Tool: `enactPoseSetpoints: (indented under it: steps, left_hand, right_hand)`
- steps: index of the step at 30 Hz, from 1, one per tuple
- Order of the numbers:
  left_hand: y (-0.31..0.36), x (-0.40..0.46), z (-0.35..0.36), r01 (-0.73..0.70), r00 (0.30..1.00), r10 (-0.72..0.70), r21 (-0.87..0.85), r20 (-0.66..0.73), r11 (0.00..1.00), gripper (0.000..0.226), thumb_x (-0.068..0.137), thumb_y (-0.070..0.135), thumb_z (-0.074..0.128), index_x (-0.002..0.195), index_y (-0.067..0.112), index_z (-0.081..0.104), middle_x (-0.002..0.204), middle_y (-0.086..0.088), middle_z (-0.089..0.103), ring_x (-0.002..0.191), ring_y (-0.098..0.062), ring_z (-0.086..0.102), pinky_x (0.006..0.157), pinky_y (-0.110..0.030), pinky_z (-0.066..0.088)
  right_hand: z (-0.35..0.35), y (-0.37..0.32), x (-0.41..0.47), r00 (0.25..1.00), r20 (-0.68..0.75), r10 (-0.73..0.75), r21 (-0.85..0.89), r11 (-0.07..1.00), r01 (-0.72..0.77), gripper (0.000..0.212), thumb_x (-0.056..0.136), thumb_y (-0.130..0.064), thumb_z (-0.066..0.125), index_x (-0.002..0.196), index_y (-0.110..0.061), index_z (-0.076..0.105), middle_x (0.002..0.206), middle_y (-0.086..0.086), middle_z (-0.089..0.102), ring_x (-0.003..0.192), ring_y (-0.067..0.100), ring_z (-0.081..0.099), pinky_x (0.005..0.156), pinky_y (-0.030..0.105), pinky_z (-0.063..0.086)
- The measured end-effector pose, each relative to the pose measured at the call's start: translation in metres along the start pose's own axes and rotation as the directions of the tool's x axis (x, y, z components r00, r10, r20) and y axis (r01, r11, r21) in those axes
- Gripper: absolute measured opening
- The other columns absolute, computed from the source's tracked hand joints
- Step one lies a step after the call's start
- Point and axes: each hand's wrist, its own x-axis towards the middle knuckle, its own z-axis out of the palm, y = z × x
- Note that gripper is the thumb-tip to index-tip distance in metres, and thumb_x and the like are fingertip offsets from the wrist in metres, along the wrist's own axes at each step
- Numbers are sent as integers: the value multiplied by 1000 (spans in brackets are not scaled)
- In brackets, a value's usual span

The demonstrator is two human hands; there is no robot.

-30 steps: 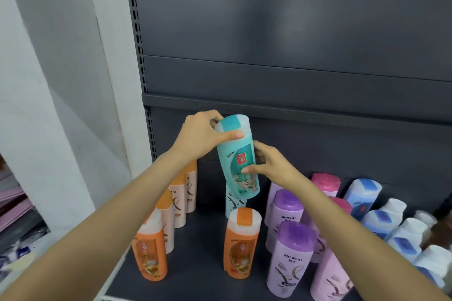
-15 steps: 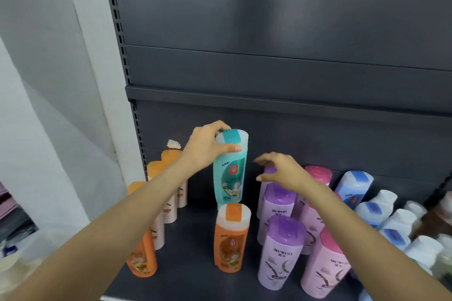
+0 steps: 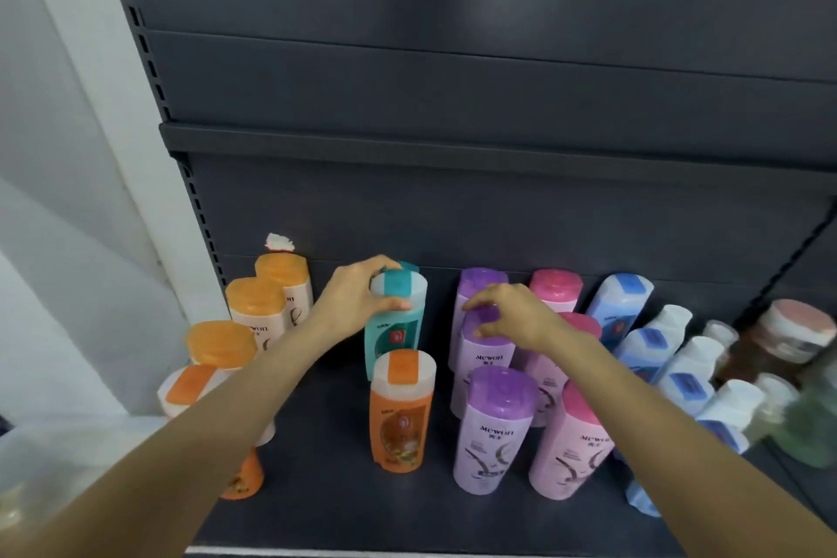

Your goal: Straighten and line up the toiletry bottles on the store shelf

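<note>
Centre of the frame: the left hand [image 3: 358,301] has its grip curled over the cap of the upright teal plastic bottle [image 3: 395,326], thumb across the front, fingers behind, and the bottle stands near the dark grey back panel [image 3: 453,213] of the store shelf [image 3: 317,467]. Right of it, the right hand [image 3: 516,317] hovers over the middle lilac bottle with a purple cap [image 3: 482,358], fingers loosely bent and parted, holding nothing (whether the tips touch the cap is unclear). Directly in front of the teal one stands an orange bottle with a white-and-orange cap [image 3: 401,412], close to it. Lower centre, bare shelf floor runs left of that orange bottle to the front edge. At left, a crowded cluster of orange-capped cream bottles [image 3: 267,308] lines the slotted upright. Pink-capped bottles [image 3: 555,290] and blue-and-white bottles [image 3: 622,304] pack the right side.
</note>
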Motion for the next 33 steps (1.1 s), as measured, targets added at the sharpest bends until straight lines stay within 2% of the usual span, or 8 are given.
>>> enactPoseSetpoints:
  steps: [3, 10, 16, 20, 23, 26, 28, 33]
  left_hand:
    - [-5, -1, 6, 15, 999, -15, -11, 42, 1000, 50, 75, 21, 76, 121, 17, 56, 119, -2, 61, 98, -10, 57, 69, -10, 44]
    - [-17, -2, 19, 42, 994, -44, 28, 104, 999, 46, 76, 20, 75, 118, 19, 57, 125, -6, 58, 100, -10, 56, 70, -10, 45]
    - [-23, -1, 22, 76, 992, -84, 85, 93, 994, 45, 77, 20, 74, 118, 20, 55, 132, -6, 54, 115, -17, 55, 77, -17, 47]
    - [-25, 0, 19, 93, 989, -101, 81, 110, 992, 48, 76, 27, 75, 120, 20, 57, 127, -1, 57, 112, -15, 56, 85, -25, 51]
    - [-21, 6, 12, 70, 997, -71, 35, 29, 997, 35, 83, 35, 67, 115, 21, 61, 115, 6, 61, 103, -11, 58, 88, -30, 51]
    - [-16, 24, 4, -17, 991, 31, 110, -129, 994, 16, 91, 24, 58, 104, 17, 64, 106, -2, 63, 98, -12, 59, 88, -27, 48]
    - [-17, 40, 2, -12, 991, 38, 201, -129, 979, 20, 92, 21, 57, 110, 16, 63, 110, -6, 59, 102, -17, 58, 90, -30, 47]
    - [-21, 63, 17, 117, 992, -127, 342, 7, 932, 48, 84, 34, 66, 127, 17, 53, 126, -12, 47, 115, -27, 49, 100, -39, 41]
  right_hand:
    - [3, -1, 0, 1000, -10, 3, 15, 1000, -3, 42, 82, -16, 70, 123, -17, 62, 127, 1, 60, 117, 20, 53, 97, 25, 38]
    - [2, -1, 0, 1000, -7, 15, 22, 1000, -14, 43, 82, -17, 70, 124, -19, 61, 129, 2, 58, 118, 21, 52, 99, 27, 39]
    - [0, 1, 2, 1000, -4, -9, 105, 994, 9, 45, 80, -26, 73, 123, -18, 62, 126, 0, 61, 116, 17, 54, 94, 21, 37]
    - [-9, 2, 16, 988, -145, -45, 93, 994, 59, 43, 84, -29, 69, 124, -16, 61, 125, 7, 59, 117, 24, 53, 97, 25, 35]
    - [-12, 9, 31, 982, -188, -28, 34, 999, 35, 42, 88, -22, 65, 128, -15, 57, 128, 8, 54, 120, 25, 47, 101, 29, 34]
    - [-9, 15, 43, 983, -181, -13, 19, 1000, 17, 42, 88, -16, 64, 129, -14, 56, 130, 7, 54, 121, 24, 46, 102, 29, 34]
    - [-4, 16, 49, 987, -159, -17, 15, 1000, 20, 41, 86, -15, 66, 127, -13, 58, 128, 7, 55, 119, 24, 48, 102, 29, 36]
    - [5, 24, 61, 980, -197, -19, 68, 997, 33, 34, 82, -2, 67, 115, -10, 67, 117, 8, 62, 110, 24, 56, 97, 26, 41]
